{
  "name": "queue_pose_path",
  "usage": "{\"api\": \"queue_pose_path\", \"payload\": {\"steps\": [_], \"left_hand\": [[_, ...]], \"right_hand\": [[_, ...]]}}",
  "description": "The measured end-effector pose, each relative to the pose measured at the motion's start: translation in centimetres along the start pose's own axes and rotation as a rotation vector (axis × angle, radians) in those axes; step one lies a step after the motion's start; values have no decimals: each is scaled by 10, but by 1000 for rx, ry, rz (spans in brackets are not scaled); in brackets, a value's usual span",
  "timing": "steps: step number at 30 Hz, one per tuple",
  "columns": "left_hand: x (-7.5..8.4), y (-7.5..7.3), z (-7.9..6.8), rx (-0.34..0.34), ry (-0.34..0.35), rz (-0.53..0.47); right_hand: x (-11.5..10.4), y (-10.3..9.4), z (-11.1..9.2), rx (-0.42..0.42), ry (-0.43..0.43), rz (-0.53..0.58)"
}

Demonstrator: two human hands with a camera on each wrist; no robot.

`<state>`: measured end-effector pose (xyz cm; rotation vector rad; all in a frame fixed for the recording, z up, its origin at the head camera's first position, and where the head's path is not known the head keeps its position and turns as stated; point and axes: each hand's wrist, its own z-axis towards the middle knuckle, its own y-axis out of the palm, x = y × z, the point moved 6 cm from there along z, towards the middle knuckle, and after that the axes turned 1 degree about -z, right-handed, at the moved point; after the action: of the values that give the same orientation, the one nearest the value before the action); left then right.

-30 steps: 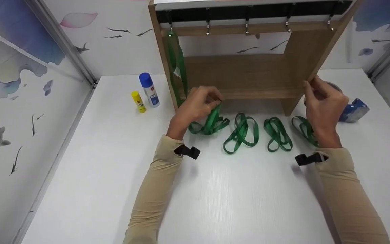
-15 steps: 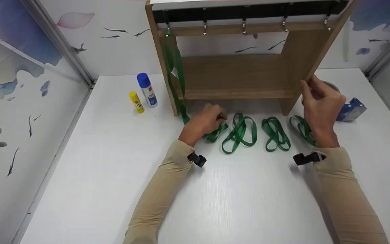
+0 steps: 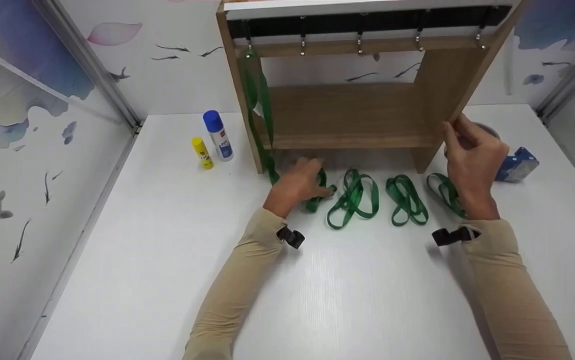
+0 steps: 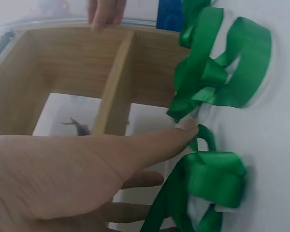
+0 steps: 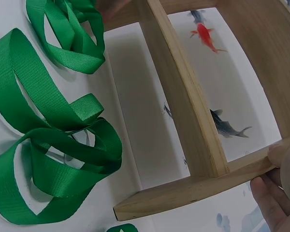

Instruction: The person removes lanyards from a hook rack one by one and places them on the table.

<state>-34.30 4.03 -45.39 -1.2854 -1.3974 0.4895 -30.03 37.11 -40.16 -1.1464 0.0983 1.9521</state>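
Note:
In the head view my left hand (image 3: 295,187) lies low over a bundle of green ribbon (image 3: 312,204), fingers stretched out and thumb apart. The left wrist view shows its straight thumb alongside another coiled green ribbon (image 4: 217,179). One long green ribbon (image 3: 266,107) with a small white tag hangs from the leftmost hook of the wooden rack (image 3: 347,112), its lower end passing behind my left hand. My right hand (image 3: 477,160) pinches the front edge of the rack's right side panel between thumb and fingers, as the right wrist view also shows.
Several folded green ribbons (image 3: 407,200) lie in a row before the rack. A yellow glue stick (image 3: 202,153) and a blue-capped one (image 3: 218,136) stand at its left. A blue tape dispenser (image 3: 517,165) sits behind my right hand. More metal hooks (image 3: 360,44) line the rack's top.
My left hand has moved down from the raised ribbon and let it go, its fingers opening out over the bundle. The right hand stays on the side panel.

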Motion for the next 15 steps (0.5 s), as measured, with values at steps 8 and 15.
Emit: {"api": "queue_pose_path", "payload": {"steps": [8,15], "left_hand": [[0,7,7,38,3,-6],[-1,9,9,95,-1,-82]], "right_hand": [[-1,1,0,3,-1,-9],[-8,0,-1,21,-18,14]]}}
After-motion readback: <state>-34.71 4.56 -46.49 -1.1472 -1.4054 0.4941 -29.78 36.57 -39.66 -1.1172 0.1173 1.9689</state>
